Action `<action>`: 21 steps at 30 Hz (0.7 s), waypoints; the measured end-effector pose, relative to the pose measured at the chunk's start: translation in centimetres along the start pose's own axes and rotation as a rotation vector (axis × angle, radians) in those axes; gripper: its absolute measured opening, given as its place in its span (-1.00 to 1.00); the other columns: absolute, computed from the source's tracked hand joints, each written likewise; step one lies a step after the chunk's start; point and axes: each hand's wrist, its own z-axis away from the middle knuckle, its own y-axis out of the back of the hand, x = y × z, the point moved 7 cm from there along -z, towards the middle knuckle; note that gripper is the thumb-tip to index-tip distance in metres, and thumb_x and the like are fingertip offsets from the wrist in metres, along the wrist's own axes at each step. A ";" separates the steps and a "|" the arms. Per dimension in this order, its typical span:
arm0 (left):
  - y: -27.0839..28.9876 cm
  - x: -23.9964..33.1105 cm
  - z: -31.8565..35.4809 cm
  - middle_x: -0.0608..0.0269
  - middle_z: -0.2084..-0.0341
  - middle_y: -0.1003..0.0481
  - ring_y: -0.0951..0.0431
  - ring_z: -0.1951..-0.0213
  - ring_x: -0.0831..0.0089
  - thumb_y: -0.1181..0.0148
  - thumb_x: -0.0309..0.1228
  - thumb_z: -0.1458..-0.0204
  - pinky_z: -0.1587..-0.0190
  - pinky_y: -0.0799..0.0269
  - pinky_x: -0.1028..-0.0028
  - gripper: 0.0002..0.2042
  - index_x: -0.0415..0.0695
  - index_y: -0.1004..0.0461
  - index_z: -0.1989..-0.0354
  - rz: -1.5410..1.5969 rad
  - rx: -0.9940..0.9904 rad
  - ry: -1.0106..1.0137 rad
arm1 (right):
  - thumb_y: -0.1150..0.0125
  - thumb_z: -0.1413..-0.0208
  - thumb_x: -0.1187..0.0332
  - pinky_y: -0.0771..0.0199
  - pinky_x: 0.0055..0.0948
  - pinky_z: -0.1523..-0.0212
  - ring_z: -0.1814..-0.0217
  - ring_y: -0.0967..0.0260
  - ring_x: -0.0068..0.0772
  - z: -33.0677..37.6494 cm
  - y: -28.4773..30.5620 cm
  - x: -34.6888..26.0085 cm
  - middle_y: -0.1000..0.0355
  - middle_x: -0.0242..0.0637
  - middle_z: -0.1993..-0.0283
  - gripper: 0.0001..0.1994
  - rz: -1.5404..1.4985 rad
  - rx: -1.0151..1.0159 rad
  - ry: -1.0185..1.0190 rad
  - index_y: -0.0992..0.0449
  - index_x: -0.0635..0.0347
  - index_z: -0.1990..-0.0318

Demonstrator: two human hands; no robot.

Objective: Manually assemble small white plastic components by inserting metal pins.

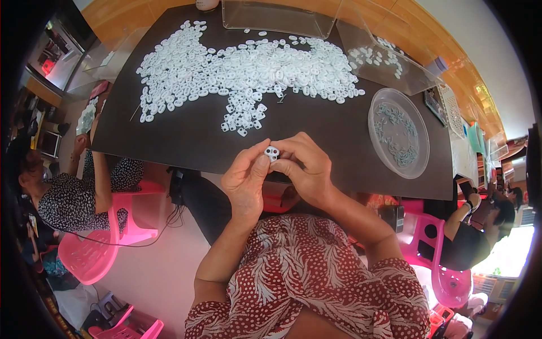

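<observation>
A small white plastic piece with two dark round holes sits at the fingertips of both hands, just off the table's near edge. My left hand pinches it from the left, thumb and index finger closed on it. From the right, the thumb and index finger of my right hand grip it too. Beyond the hands, a tongue of small squarish white two-holed pieces reaches toward me. It joins a wide heap of white oval pieces across the table.
On the dark table, a round clear bowl at right holds small grey-green slender parts. Clear plastic bins stand at the back. Pink chairs flank me. A person sits at left, another at right.
</observation>
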 end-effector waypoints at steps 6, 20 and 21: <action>0.0 0.4 0.5 0.32 0.29 -0.47 -0.38 0.33 0.67 -0.11 -0.49 -0.12 0.24 -0.33 0.67 -0.76 -0.33 -0.47 0.08 -0.142 -0.007 -0.165 | -0.28 0.22 0.62 -0.31 -0.47 0.43 0.41 -0.27 -0.38 0.3 0.0 -0.4 -0.44 -0.27 0.40 -0.70 0.009 0.048 0.059 -0.50 0.34 0.22; -0.3 0.8 0.9 0.37 0.35 -0.43 -0.33 0.37 0.70 -0.07 -0.49 -0.14 0.30 -0.30 0.69 -0.81 -0.33 -0.49 0.15 -0.200 0.038 -0.225 | -0.24 0.19 0.62 -0.32 -0.45 0.42 0.42 -0.27 -0.34 0.7 0.0 -1.2 -0.43 -0.23 0.39 -0.72 0.066 0.072 0.138 -0.48 0.38 0.21; -0.3 0.8 0.9 0.37 0.35 -0.43 -0.33 0.37 0.70 -0.07 -0.49 -0.14 0.30 -0.30 0.69 -0.81 -0.33 -0.49 0.15 -0.200 0.037 -0.226 | -0.25 0.19 0.61 -0.31 -0.45 0.42 0.42 -0.27 -0.34 0.7 -0.1 -1.2 -0.43 -0.23 0.38 -0.71 0.079 0.058 0.126 -0.48 0.37 0.20</action>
